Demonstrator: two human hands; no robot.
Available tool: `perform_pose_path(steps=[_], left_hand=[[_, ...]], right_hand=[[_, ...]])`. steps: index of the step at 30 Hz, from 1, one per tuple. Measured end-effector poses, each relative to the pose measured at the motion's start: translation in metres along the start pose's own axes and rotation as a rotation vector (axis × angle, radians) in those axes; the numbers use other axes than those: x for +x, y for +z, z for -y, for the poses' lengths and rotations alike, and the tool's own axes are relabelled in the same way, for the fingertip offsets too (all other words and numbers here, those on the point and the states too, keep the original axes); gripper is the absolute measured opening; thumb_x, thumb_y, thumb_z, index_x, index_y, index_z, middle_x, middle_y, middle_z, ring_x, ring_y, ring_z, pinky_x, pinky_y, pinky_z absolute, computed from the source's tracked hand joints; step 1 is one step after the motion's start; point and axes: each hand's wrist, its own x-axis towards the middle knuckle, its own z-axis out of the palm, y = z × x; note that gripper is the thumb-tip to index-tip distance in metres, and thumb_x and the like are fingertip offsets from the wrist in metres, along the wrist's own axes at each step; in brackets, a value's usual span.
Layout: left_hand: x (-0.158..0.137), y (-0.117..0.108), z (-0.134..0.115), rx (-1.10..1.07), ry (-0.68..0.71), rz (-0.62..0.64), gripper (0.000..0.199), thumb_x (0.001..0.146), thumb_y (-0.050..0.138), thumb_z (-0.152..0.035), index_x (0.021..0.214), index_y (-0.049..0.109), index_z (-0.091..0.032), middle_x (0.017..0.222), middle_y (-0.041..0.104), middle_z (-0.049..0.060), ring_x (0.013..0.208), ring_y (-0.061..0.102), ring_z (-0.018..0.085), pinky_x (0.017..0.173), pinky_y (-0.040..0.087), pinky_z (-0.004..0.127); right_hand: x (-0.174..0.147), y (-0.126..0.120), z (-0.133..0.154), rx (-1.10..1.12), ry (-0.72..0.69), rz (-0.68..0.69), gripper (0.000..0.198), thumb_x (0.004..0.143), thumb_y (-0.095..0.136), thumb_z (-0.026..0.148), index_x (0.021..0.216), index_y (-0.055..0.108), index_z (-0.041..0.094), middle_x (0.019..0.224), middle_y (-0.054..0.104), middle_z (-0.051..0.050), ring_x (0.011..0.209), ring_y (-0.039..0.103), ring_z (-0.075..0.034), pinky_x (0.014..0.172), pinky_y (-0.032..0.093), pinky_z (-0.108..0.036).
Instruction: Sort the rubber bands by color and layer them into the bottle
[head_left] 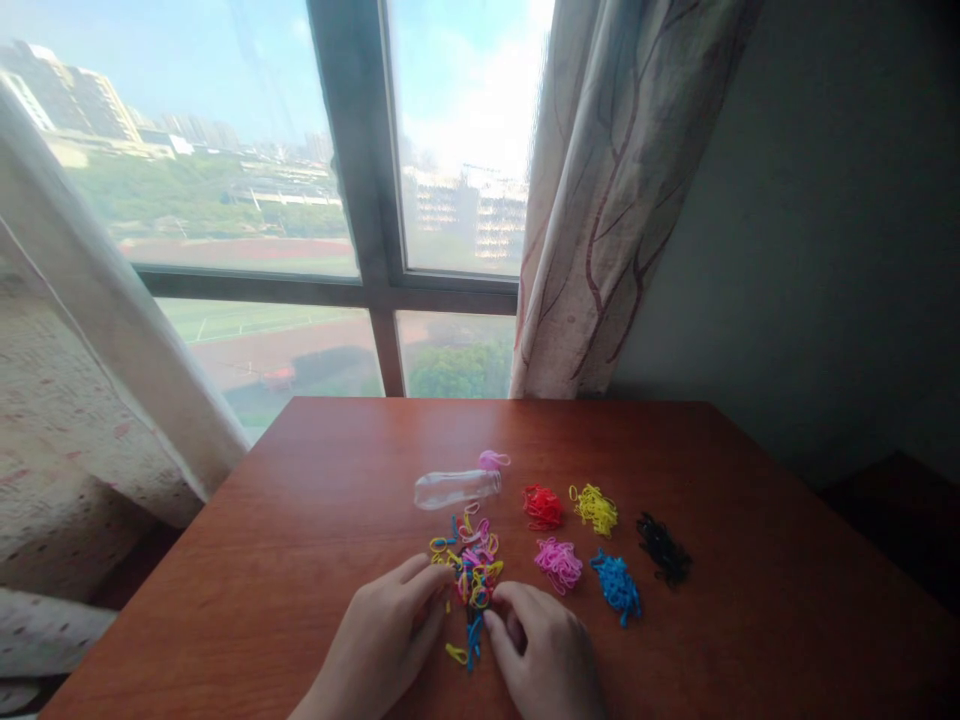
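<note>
A loose pile of mixed coloured rubber bands (480, 572) lies between my two hands. My left hand (394, 622) reaches into it from the left, its fingers curled together at the pile's edge. From the right, my right hand (546, 645) has its thumb and forefinger drawn close at the lower right of the pile. What either set of fingertips holds, if anything, is hidden. Just below the pile are a few blue rubber bands (474, 632) and a yellow rubber band (456, 654).
Sorted heaps lie to the right: red bands (541, 507), yellow bands (598, 511), pink bands (559, 564), blue bands (616, 585) and black bands (664, 550). A clear plastic bag (456, 488) and a light pink clump (492, 460) lie behind the pile on the wooden table (315, 500).
</note>
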Motion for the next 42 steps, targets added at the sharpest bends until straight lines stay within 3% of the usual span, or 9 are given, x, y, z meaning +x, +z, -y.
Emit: perform_pose_path(steps=[6, 16, 25, 42], left_hand=[[-0.009, 0.002, 0.006, 0.034, -0.012, 0.052, 0.025, 0.091, 0.043, -0.014, 0.1, 0.064, -0.025, 0.087, 0.066, 0.001, 0.076, 0.067, 0.014, 0.068, 0.049, 0.019], [-0.008, 0.002, 0.005, 0.064, -0.025, 0.054, 0.023, 0.092, 0.044, -0.016, 0.098, 0.064, -0.025, 0.087, 0.066, 0.001, 0.076, 0.066, 0.014, 0.066, 0.048, 0.019], [-0.007, 0.002, 0.0, 0.069, -0.003, 0.056, 0.024, 0.09, 0.046, -0.015, 0.1, 0.064, -0.026, 0.091, 0.068, 0.0, 0.078, 0.067, 0.015, 0.067, 0.048, 0.02], [-0.005, 0.001, -0.003, 0.098, 0.017, 0.061, 0.023, 0.092, 0.044, -0.018, 0.098, 0.065, -0.024, 0.087, 0.067, 0.001, 0.071, 0.065, 0.014, 0.061, 0.045, 0.02]], right_hand=[[0.0, 0.002, 0.0, 0.07, -0.028, 0.012, 0.016, 0.084, 0.057, 0.012, 0.087, 0.064, 0.025, 0.076, 0.068, 0.002, 0.069, 0.064, -0.016, 0.062, 0.039, -0.024], [-0.001, -0.008, 0.002, 0.254, 0.057, 0.035, 0.016, 0.093, 0.053, 0.023, 0.082, 0.065, 0.023, 0.076, 0.07, 0.0, 0.07, 0.065, -0.016, 0.065, 0.042, -0.022], [-0.003, -0.011, 0.0, 0.375, 0.083, 0.039, 0.012, 0.09, 0.057, 0.022, 0.083, 0.067, 0.023, 0.077, 0.07, 0.001, 0.069, 0.065, -0.014, 0.063, 0.043, -0.02], [-0.003, -0.012, 0.001, 0.403, 0.097, 0.039, 0.012, 0.091, 0.057, 0.022, 0.083, 0.066, 0.022, 0.075, 0.069, 0.001, 0.068, 0.064, -0.014, 0.064, 0.042, -0.02]])
